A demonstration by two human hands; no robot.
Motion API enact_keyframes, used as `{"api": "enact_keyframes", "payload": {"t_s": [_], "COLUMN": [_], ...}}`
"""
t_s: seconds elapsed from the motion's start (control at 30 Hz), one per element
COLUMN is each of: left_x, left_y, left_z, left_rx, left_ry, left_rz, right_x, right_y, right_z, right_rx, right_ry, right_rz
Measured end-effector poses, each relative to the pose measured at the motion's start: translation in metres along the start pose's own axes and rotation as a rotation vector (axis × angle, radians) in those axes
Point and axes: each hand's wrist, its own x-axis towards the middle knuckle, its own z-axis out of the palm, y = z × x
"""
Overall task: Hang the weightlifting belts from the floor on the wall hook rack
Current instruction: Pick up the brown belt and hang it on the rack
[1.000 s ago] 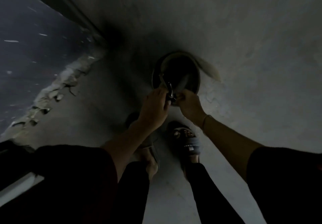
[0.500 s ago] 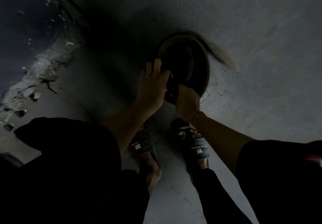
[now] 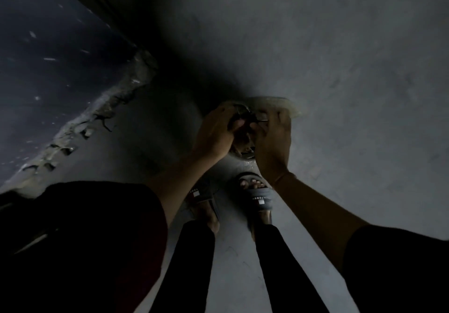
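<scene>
1. My left hand (image 3: 216, 132) has its fingers curled tight round the belt (image 3: 279, 102) at its metal buckle (image 3: 243, 110).
2. My right hand (image 3: 272, 142) grips the belt too.
3. The belt is just beyond my right sandal (image 3: 257, 196).

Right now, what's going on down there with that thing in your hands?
A person in sandals stands on a grey floor holding a weightlifting belt in front of the feet. The left hand grips it by the metal buckle, the right hand just beside. The belt's pale end sticks out to the right. No wall hooks are in view, so it is not hung yet.
</scene>
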Motion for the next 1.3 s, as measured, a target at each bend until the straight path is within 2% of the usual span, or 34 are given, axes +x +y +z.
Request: {"api": "enact_keyframes", "payload": {"t_s": [0.17, 0.33, 0.4, 0.47, 0.57, 0.63, 0.77, 0.93, 1.07, 1.2, 1.3], "left_x": [-0.033, -0.089, -0.112, -0.14, -0.185, -0.21, -0.27, -0.369, -0.434, -0.488, -0.528], "left_y": [0.055, 0.133, 0.161, 0.199, 0.255, 0.279, 0.305, 0.322, 0.352, 0.385, 0.42], "left_z": [-0.053, -0.109, -0.13, -0.154, -0.195, -0.223, -0.29, -0.358, -0.407, -0.457, -0.494], "left_rx": [-0.286, -0.458, -0.564, -0.645, -0.708, -0.707, -0.635, -0.668, -0.58, -0.612, -0.63], "left_ry": [0.163, 0.276, 0.346, 0.405, 0.415, 0.469, 0.619, 0.719, 0.923, 0.985, 1.032], "left_rz": [-0.16, -0.219, -0.278, -0.33, -0.276, -0.218, -0.174, -0.078, 0.052, 0.135, 0.288], "right_x": [-0.008, -0.042, -0.061, -0.082, -0.118, -0.143, -0.19, -0.262, -0.324, -0.372, -0.402], "right_y": [-0.077, -0.155, -0.182, -0.204, -0.241, -0.272, -0.332, -0.404, -0.457, -0.517, -0.563], "right_z": [-0.058, -0.13, -0.16, -0.185, -0.213, -0.23, -0.262, -0.294, -0.323, -0.36, -0.391], "right_rx": [0.178, -0.11, -0.099, 0.079, 0.465, 0.749, 0.919, 0.849, 0.771, 0.794, 0.806], "right_ry": [0.037, 0.183, 0.239, 0.2, -0.005, -0.128, -0.226, -0.393, -0.4, -0.377, -0.334], "right_rz": [0.042, -0.228, -0.144, 0.043, 0.282, 0.308, 0.02, -0.273, -0.491, -0.658, -0.774]}}
